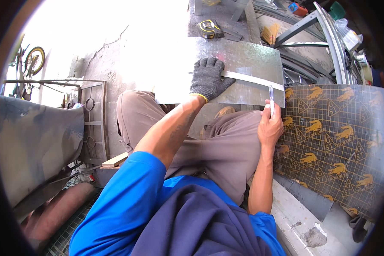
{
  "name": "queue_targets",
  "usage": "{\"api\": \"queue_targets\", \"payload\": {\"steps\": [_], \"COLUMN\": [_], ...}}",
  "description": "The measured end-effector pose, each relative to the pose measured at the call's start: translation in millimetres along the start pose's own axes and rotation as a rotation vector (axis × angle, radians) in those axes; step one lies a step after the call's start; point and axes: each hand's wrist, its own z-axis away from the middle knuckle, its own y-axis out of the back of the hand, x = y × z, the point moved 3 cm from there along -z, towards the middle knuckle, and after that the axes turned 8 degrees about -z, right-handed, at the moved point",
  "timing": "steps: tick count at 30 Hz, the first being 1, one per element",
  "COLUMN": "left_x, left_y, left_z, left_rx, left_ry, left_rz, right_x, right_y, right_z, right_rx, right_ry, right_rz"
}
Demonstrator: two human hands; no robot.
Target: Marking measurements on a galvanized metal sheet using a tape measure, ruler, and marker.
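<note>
A thin shiny metal sheet (252, 55) lies in front of my knees, its left part lost in glare. Across it runs a narrow, pale straight strip like a metal ruler (256, 80). My left hand (209, 79), in a dark grey knit glove with a yellow cuff edge, lies flat over the strip's left part and presses it down, thumb stretched along it. In my bare right hand (270, 123) is a slim white-and-blue pen (271, 94), held upright between the fingers. The pen's upper end reaches the strip near the sheet's right edge; contact there is hard to tell.
A black-and-yellow tape measure (210, 29) sits beyond the sheet. At right leans a dark printed panel (328, 132) with a yellow grid. Metal frames (328, 40) and a broom head (270, 33) are behind it. A metal gate frame (94, 121) stands left, near a draped cover (38, 136).
</note>
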Motion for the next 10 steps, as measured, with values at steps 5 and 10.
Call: {"api": "queue_targets", "payload": {"steps": [5,10], "left_x": [-2.5,-34.5], "left_y": [8.3,27.6], "left_z": [-4.6,-15.0], "left_rx": [-0.136,-0.356], "left_ry": [0.008,0.058], "left_rz": [0.058,0.121], "right_x": [1.3,-4.2], "right_y": [-4.7,-5.5], "right_z": [0.6,2.8], "right_rx": [0.001,0.018], "right_ry": [-0.033,0.003], "right_rz": [-0.025,-0.022]}}
